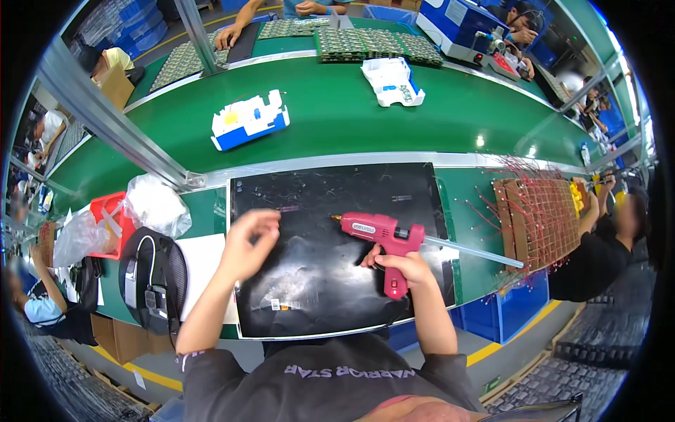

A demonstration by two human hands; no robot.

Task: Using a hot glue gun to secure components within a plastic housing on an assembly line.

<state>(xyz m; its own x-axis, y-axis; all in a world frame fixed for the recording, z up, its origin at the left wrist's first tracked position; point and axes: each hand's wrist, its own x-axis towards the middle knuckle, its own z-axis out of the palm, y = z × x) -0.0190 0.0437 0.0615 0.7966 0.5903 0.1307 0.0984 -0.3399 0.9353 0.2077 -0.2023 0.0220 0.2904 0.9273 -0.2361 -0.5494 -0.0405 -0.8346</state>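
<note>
We already grip the glue gun (378, 226) in right fingers (373, 256), left fingers (261, 219) loosely spread, the small piece (401, 198) ahead untouched.

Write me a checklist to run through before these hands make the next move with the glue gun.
1. Right hand gripping the pink glue gun: ok.
2. Glue stick in the gun's rear: ok, a long length sticks out to the right.
3. Left hand apart from the nozzle: ok, though the nozzle points leftward.
4. Black mat free of loose bits: not ok, a small part lies toward its far edge.
5. Nozzle hot: cannot tell.
</note>
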